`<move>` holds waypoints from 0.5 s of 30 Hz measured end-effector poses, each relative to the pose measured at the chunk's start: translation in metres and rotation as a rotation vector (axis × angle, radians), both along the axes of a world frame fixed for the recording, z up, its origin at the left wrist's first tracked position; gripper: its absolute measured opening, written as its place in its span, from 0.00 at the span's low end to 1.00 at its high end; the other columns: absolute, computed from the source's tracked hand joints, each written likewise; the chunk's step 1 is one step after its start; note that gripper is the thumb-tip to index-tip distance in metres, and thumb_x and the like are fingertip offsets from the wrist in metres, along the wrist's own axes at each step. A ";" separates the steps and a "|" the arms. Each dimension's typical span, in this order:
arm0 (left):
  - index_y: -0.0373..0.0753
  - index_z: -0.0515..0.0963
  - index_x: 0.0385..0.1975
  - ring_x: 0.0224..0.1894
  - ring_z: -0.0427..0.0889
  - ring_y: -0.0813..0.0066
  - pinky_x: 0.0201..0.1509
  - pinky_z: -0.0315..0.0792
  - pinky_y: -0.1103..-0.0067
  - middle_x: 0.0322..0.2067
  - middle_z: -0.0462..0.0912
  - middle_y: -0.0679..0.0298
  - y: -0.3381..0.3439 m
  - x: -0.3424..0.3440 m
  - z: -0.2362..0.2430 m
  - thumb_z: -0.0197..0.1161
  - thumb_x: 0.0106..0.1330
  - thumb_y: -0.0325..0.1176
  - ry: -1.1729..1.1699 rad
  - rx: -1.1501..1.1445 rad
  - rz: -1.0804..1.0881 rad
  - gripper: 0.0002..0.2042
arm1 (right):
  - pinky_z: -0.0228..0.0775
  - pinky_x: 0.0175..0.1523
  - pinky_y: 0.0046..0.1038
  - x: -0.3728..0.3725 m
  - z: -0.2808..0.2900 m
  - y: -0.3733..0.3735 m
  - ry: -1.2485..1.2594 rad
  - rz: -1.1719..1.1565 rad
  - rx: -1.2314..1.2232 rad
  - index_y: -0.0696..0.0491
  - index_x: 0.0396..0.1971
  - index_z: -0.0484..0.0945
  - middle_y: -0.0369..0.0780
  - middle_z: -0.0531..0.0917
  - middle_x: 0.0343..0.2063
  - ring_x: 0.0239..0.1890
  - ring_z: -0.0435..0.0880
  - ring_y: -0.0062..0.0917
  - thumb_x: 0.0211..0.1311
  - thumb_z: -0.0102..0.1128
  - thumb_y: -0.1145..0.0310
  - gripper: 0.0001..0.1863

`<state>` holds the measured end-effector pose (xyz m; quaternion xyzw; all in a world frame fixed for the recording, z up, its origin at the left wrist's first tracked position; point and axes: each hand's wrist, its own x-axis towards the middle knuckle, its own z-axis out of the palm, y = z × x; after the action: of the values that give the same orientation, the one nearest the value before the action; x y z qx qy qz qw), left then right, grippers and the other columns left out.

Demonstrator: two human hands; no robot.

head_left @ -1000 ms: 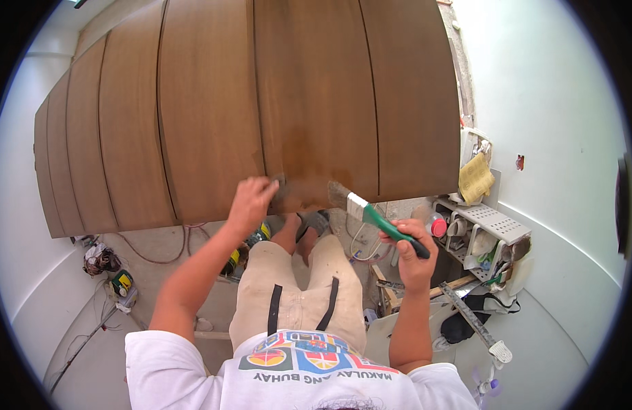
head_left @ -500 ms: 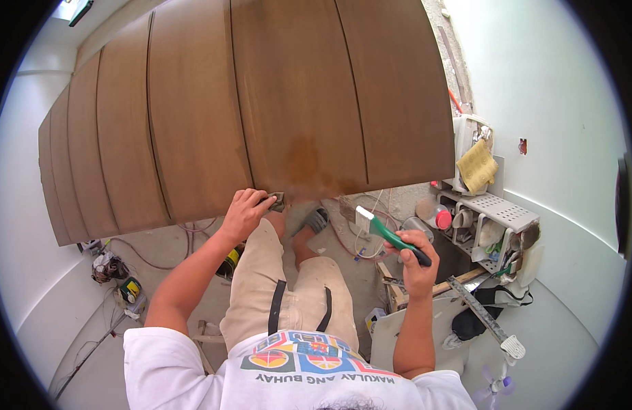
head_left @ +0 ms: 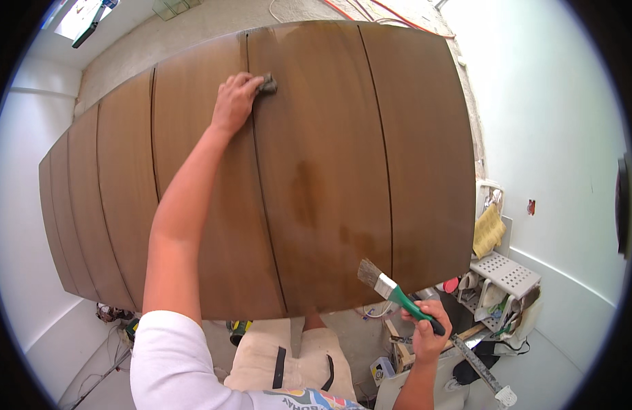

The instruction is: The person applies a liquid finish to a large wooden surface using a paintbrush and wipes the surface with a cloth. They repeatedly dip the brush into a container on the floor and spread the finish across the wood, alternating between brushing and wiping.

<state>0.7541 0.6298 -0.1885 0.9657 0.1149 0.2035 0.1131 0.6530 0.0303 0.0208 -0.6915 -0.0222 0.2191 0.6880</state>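
Observation:
My left hand (head_left: 234, 101) is stretched high up on a brown wooden cabinet front (head_left: 193, 205) and presses a small grey cloth pad (head_left: 266, 84) against a vertical seam between two door panels. My right hand (head_left: 428, 329) is low at the right, closed around the green handle of a flat paintbrush (head_left: 387, 287). The bristles point up-left, close to the cabinet's lower edge. A darker wet-looking patch (head_left: 305, 195) shows on the panel between my two hands.
A white perforated rack (head_left: 504, 273) with tools and a yellow cloth (head_left: 489, 231) stands at the right by the white wall (head_left: 555, 137). Cables and small tools (head_left: 114, 318) lie on the floor at the lower left. My knees are under the cabinet's lower edge.
My left hand has gone from the cabinet's lower edge up to the top of the panel with the pad. The view has tilted upward. My right hand still holds the brush low.

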 end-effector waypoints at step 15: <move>0.48 0.86 0.52 0.52 0.82 0.53 0.57 0.77 0.62 0.48 0.84 0.58 0.124 0.129 -0.001 0.61 0.72 0.31 0.044 -0.015 0.054 0.12 | 0.88 0.48 0.43 0.032 -0.021 0.064 0.084 -0.060 0.109 0.64 0.48 0.80 0.50 0.80 0.47 0.43 0.90 0.43 0.70 0.69 0.64 0.18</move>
<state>0.8834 0.7534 -0.1892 0.9656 0.1450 0.1845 0.1120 0.6848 0.0948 0.0000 -0.6437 0.0154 0.2257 0.7311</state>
